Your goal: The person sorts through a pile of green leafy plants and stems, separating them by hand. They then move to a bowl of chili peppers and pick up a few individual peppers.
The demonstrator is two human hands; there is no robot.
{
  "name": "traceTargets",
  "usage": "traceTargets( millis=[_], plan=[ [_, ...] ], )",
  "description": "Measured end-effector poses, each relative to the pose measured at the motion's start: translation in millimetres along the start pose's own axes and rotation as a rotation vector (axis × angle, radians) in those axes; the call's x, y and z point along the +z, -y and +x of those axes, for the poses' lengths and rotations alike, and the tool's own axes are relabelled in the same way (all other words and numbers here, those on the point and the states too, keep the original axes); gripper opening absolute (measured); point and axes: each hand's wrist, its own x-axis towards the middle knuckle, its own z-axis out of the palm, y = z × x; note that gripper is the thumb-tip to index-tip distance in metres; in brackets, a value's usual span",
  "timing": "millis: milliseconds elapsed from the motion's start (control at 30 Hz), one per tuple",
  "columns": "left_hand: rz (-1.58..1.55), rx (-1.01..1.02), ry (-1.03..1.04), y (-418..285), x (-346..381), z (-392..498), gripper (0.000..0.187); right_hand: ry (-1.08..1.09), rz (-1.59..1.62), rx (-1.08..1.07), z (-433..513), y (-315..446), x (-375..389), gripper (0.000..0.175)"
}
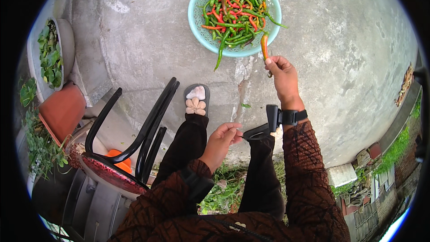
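A turquoise plastic basket (199,33) stands on the concrete ground ahead of me, heaped with green and red chili peppers (235,25). My right hand (284,70) pinches an orange-red chili pepper (264,45) just outside the basket's near right rim, its tip pointing up towards the basket. Lower down, between my knees, my left hand (221,144) has its thumb and fingertips together. A thin dark thing shows at those fingertips; whether it is held, and what it is, I cannot tell.
An overturned stool with black tubular legs (144,131) lies at left, by an orange plastic object (121,161). Beyond are a planter with leafy plants (67,53) and a reddish slab (63,111). My slippered foot (196,101) rests on the concrete; greenery grows beneath me.
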Motion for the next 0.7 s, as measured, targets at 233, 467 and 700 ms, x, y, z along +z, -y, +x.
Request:
traceTargets(
  millis=[233, 467, 700],
  plan=[
    [-0.009, 0.158, -0.094, -9, 10, 1, 0.035, 0.259, -0.349, -0.363, -74, 11, 4, 0.009],
    [-0.064, 0.224, -0.115, -17, 9, 3, 0.031, 0.453, -0.755, -0.642, -128, 13, 10, 0.014],
    [-0.307, 0.133, -0.061, -8, 2, 7, 0.026, 0.355, -0.289, -0.308, -138, -25, 10, 0.012]
  ],
)
